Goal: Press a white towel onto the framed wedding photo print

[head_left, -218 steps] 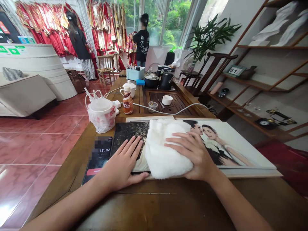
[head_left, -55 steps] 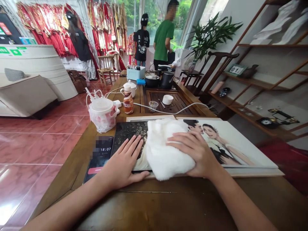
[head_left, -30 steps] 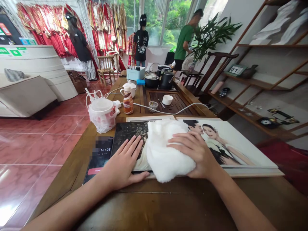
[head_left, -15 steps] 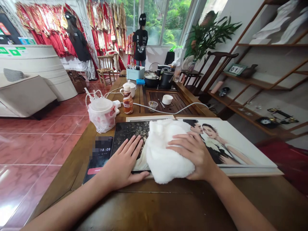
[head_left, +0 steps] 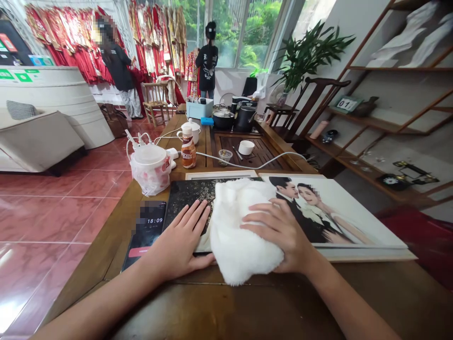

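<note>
A large open photo album (head_left: 339,217) with a wedding picture lies on the wooden table (head_left: 247,307). My left hand (head_left: 179,241) lies flat on the album's dark left page, fingers stretched out. My right hand (head_left: 279,236) presses down on a fluffy white cloth (head_left: 237,226) over the album's middle, fingers curved over it. The cloth's near end hangs over the album's front edge onto the table.
A phone (head_left: 145,231) showing a timer lies left of the album. Behind stand a bagged white container (head_left: 150,167), a brown bottle (head_left: 188,146), a white cable, a tea tray (head_left: 255,151) with cups and kettles. Two people stand by red garments at the back.
My right hand has dragged the white cloth a little left and toward me, uncovering more of the picture. The person in green has left the view. The phone timer advanced.
</note>
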Motion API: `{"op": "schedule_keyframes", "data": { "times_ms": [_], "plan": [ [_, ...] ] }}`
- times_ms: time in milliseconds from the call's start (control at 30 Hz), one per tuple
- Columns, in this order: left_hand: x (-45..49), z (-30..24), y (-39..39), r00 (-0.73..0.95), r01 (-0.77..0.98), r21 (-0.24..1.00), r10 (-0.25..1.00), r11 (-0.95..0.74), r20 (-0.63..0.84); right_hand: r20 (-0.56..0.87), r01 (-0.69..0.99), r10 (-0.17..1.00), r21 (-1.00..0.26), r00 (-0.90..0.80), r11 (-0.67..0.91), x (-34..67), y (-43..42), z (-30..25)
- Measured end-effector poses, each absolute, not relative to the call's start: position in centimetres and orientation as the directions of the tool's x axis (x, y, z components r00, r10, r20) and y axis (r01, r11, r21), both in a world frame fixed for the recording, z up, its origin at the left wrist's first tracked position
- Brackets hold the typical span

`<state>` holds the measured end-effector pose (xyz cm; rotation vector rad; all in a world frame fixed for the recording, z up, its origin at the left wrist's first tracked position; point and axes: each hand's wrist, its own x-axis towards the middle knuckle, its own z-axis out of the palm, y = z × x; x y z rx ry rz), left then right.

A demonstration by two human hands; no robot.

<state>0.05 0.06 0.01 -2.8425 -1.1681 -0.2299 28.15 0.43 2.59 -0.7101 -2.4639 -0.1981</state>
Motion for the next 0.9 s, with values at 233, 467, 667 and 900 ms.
{"op": "schedule_keyframes", "data": {
  "times_ms": [233, 467, 667, 900],
  "plan": [
    [0.1, -0.3, 0.1, 0.691, 0.707, 0.01, 0.695, -0.707, 0.198, 0.547, 0.63, 0.512, 0.036, -0.662, 0.776, 29.3, 1.2, 2.6],
    [0.0, 0.0, 0.1, 0.709, 0.693, 0.005, 0.683, -0.721, 0.175, 0.543, 0.507, 0.445, -0.041, -0.712, 0.861, 28.0, 0.4, 2.5],
    [0.0, -0.1, 0.1, 0.688, 0.706, 0.031, 0.696, -0.707, 0.206, 0.539, 0.625, 0.513, 0.032, -0.668, 0.78, 29.3, 1.3, 2.7],
    [0.1, 0.2, 0.1, 0.697, 0.706, 0.014, 0.699, -0.708, 0.158, 0.514, 0.528, 0.471, -0.04, -0.717, 0.848, 28.2, 0.6, 2.7]
  ]
}}
